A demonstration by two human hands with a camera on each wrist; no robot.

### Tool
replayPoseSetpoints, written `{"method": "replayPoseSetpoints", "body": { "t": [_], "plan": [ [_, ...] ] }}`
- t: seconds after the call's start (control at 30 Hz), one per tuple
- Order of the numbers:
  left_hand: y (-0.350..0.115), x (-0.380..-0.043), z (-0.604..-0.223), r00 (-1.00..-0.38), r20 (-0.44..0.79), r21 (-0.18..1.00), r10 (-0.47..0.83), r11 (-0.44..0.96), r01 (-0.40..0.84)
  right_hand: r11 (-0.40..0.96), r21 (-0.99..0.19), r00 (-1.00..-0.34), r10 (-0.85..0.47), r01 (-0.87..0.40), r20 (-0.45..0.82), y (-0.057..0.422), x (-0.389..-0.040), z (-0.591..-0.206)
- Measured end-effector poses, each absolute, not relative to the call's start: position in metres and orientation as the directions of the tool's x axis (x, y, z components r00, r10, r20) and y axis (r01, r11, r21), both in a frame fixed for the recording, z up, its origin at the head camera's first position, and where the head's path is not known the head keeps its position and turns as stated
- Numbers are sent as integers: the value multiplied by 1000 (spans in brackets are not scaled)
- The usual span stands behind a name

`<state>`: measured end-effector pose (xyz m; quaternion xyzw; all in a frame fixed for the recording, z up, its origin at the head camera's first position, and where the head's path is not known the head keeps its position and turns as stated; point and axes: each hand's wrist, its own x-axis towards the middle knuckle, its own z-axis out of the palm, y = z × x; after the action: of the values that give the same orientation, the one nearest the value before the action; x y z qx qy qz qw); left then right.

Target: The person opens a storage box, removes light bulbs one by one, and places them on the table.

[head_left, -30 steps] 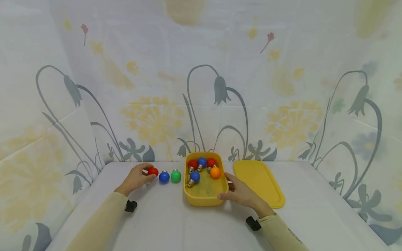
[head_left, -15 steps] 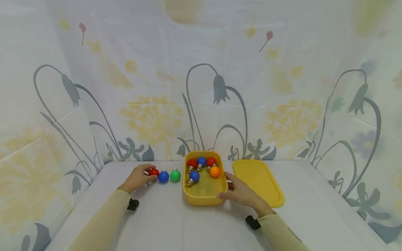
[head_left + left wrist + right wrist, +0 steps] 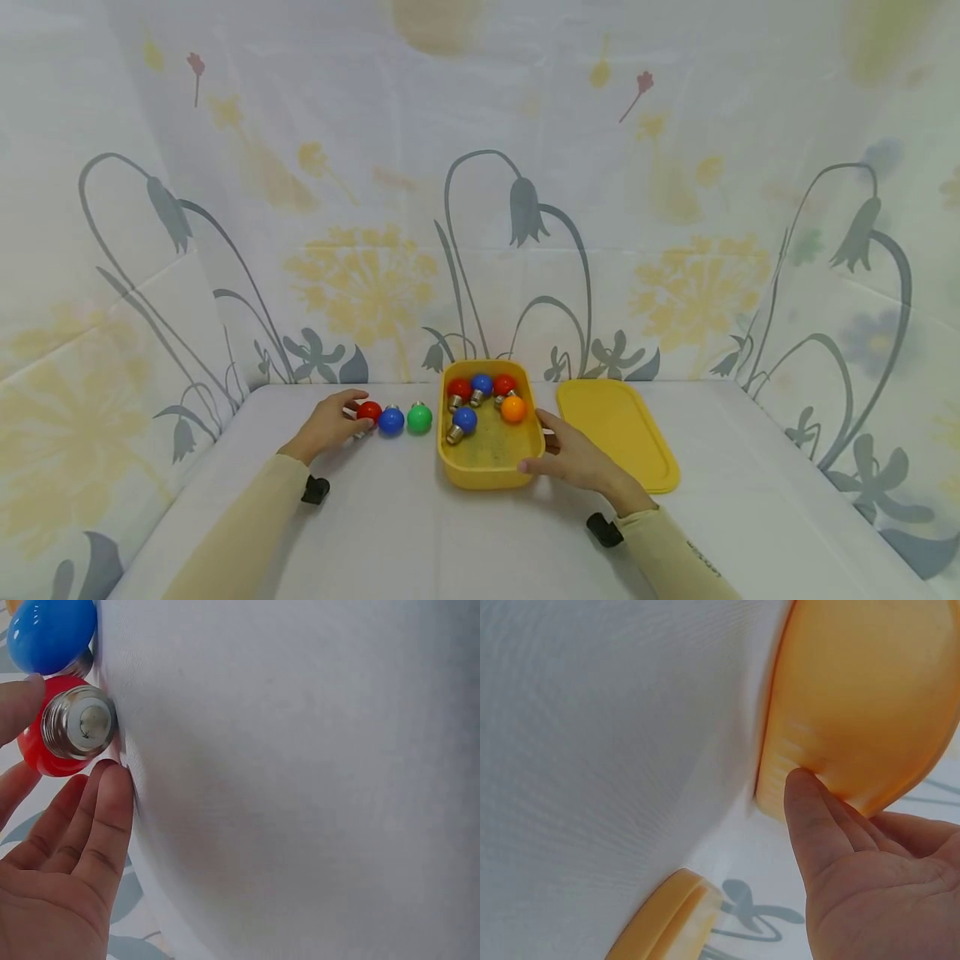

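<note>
A red light bulb lies on its side on the white cloth, its metal base toward the left wrist view. My left hand is around it, thumb over the red globe and the other fingers fairly straight beside it. A blue bulb is right next to the red one, then a green bulb. A yellow plastic box holds several bulbs and an orange ball-shaped piece. My right hand rests against the box's right front corner, thumb and fairly straight fingers spread along its wall.
A flat yellow lid lies on the cloth to the right of the box. Behind the table hangs a white curtain with printed flowers. The white cloth covers the table in front of the box.
The red bulb has shifted slightly right, up beside the blue bulb, and the left hand's fingers have loosened around it. My right hand stays at the box.
</note>
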<state>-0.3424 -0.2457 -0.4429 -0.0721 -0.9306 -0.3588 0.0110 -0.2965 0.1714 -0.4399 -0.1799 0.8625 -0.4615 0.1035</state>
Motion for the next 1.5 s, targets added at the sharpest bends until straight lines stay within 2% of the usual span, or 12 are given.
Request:
{"method": "replayPoseSetpoints", "body": {
  "t": [0.37,0.7,0.9,1.23,1.5],
  "plan": [
    [-249,-338,-431,-987,106,648,121,744,161,516,-826,-914,-406,-228,-2,172,-298,-441],
    [-225,-335,-416,-918,298,611,261,687,394,513,-828,-913,-409,-225,-5,172,-297,-441],
    [-195,-334,-409,-869,353,575,346,653,493,510,-830,-913,-408,-224,-5,172,-297,-441],
    [-146,-336,-401,-819,320,566,477,597,569,504,-834,-911,-413,-225,-5,172,-299,-442],
    [-115,-339,-398,-826,228,541,516,638,548,487,-842,-903,-429,-231,0,172,-298,-440]
  ]
}}
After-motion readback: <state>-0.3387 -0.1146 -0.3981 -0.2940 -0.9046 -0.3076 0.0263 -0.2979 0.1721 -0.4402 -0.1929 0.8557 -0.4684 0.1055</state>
